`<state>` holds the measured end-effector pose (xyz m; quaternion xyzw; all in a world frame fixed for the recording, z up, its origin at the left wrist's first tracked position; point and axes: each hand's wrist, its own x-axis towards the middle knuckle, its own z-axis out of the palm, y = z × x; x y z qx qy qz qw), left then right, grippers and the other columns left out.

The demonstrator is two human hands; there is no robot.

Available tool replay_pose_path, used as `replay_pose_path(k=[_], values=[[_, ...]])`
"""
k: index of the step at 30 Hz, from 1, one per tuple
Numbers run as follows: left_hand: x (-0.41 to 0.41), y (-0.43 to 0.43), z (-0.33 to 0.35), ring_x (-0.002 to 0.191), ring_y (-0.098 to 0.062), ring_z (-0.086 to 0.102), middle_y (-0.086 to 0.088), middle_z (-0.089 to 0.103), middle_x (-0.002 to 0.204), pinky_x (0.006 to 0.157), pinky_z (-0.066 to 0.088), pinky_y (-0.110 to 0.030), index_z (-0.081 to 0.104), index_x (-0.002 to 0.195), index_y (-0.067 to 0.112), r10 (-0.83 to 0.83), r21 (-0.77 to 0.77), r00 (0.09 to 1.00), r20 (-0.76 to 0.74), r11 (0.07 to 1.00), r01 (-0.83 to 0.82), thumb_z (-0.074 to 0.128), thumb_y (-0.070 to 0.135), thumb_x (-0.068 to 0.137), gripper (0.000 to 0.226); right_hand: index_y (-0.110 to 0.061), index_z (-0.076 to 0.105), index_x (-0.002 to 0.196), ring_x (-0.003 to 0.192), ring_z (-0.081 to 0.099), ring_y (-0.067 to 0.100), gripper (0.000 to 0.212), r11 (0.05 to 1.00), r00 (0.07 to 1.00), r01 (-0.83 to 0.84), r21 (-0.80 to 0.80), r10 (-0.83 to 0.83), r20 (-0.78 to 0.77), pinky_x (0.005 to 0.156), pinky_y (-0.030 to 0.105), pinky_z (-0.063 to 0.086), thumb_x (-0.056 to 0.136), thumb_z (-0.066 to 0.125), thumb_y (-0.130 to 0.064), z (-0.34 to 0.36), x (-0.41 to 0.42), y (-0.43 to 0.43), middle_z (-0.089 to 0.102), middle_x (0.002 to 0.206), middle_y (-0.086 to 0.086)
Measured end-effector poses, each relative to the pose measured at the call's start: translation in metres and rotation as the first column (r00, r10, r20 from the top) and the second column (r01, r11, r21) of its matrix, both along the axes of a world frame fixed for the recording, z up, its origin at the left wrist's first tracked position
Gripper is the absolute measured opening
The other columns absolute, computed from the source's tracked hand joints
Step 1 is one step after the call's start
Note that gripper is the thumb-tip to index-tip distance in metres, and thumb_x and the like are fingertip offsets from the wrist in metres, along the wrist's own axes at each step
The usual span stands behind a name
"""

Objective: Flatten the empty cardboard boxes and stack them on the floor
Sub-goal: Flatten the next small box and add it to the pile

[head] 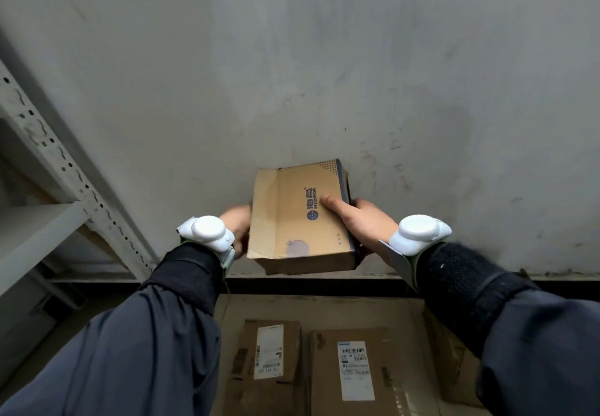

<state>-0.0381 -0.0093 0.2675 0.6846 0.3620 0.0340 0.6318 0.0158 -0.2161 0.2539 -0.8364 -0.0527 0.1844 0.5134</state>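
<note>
I hold a small brown cardboard box (pixel 297 217) with a blue HYDRON logo in the air in front of a grey wall. The box still has its full shape. My left hand (pixel 238 225) grips its left side, fingers hidden behind it. On the right side, my right hand (pixel 355 220) clasps it with the thumb lying across the top face. Below, on the floor, lie flattened cardboard boxes: a small one (pixel 269 360) and a second one (pixel 352 373), both with white labels, on a larger sheet (pixel 318 308).
A grey metal shelf rack (pixel 48 207) stands at the left, with a perforated upright post. The grey wall (pixel 324 74) is close ahead, with a dark baseboard at its foot. More cardboard (pixel 449 350) lies at the right of the pile.
</note>
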Motion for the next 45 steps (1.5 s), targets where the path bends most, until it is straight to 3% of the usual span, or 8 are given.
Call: replay_pose_path(k=[3,6,9,13,24,33,40,45], values=[[0.021,0.013,-0.001,0.072,-0.033,0.059,-0.018,0.064,0.096,0.063,0.053,-0.034,0.048,0.087,0.014,0.195,0.170,0.968,0.157,0.960,-0.220,0.047,0.055,0.090,0.041,-0.010,0.045,0.127,0.096,0.060,0.035,0.085,0.958,0.969,0.115,-0.262,-0.050,0.241,0.079,0.036,0.050,0.076,0.053,-0.078,-0.004,0.001,-0.004,0.061,0.116,0.013],[0.021,-0.020,0.006,0.091,-0.031,0.061,-0.016,0.064,0.117,0.083,0.054,-0.049,0.051,0.115,0.024,-0.065,0.372,0.992,0.110,0.928,0.019,0.058,0.076,0.069,0.069,-0.008,0.039,0.130,0.102,0.062,0.037,0.086,0.932,0.941,0.151,-0.329,-0.033,0.338,0.078,0.038,0.052,0.078,0.056,-0.074,-0.005,-0.004,-0.001,0.058,0.121,0.017],[0.011,-0.066,0.015,0.125,-0.033,0.054,-0.008,0.051,0.143,0.100,0.049,-0.051,0.017,0.154,0.027,-0.248,0.354,0.968,-0.050,0.902,0.249,0.063,0.084,0.057,0.121,-0.010,0.038,0.130,0.108,0.059,0.038,0.087,0.927,0.914,0.115,-0.357,0.043,0.404,0.082,0.038,0.050,0.074,0.058,-0.073,-0.005,-0.010,0.007,0.052,0.124,0.016],[0.017,-0.059,0.006,0.114,-0.034,0.063,-0.007,0.058,0.139,0.095,0.054,-0.050,0.004,0.155,0.037,-0.154,0.275,0.988,0.003,0.950,0.147,0.076,0.073,0.050,0.132,-0.014,0.040,0.127,0.103,0.061,0.035,0.078,0.938,0.875,0.046,-0.345,0.129,0.466,0.080,0.036,0.050,0.074,0.063,-0.066,-0.003,-0.025,0.013,0.049,0.118,0.010],[0.012,-0.062,0.001,0.088,-0.037,0.074,-0.015,0.071,0.107,0.071,0.058,-0.065,0.032,0.122,0.029,-0.212,0.136,0.972,0.101,0.971,0.197,0.079,0.030,0.075,0.066,-0.013,0.041,0.129,0.105,0.058,0.038,0.044,0.937,0.858,-0.034,-0.348,0.206,0.470,0.085,0.039,0.050,0.092,0.050,-0.035,-0.006,-0.023,0.010,0.060,0.119,0.015],[0.014,-0.051,0.000,0.098,-0.035,0.063,-0.011,0.063,0.103,0.091,0.056,-0.048,0.041,0.122,0.019,-0.213,0.483,0.972,-0.100,0.844,0.234,0.051,0.030,0.071,0.053,-0.016,0.040,0.134,0.079,0.055,0.038,0.036,0.909,0.847,-0.092,-0.406,0.286,0.448,0.066,0.033,0.043,0.099,0.047,-0.022,-0.012,-0.026,0.014,0.061,0.098,0.020],[0.015,-0.040,-0.010,0.099,-0.020,0.060,-0.002,0.069,0.114,0.083,0.045,-0.020,0.061,0.124,0.028,-0.316,0.794,0.938,-0.144,0.529,0.300,0.079,0.015,0.074,0.054,-0.018,0.040,0.133,0.086,0.062,0.041,0.037,0.909,0.858,-0.079,-0.410,0.271,0.436,0.075,0.043,0.055,0.097,0.049,-0.019,-0.012,-0.023,0.005,0.063,0.101,0.020],[0.013,-0.042,0.000,0.104,-0.031,0.064,-0.011,0.069,0.111,0.088,0.056,-0.035,0.067,0.122,0.021,-0.311,0.888,0.942,-0.124,0.388,0.245,0.060,0.016,0.085,0.038,-0.020,0.025,0.147,0.078,0.056,0.035,0.056,0.922,0.847,-0.102,-0.374,0.278,0.453,0.071,0.037,0.052,0.097,0.048,-0.014,-0.009,-0.025,0.004,0.060,0.096,0.016]])
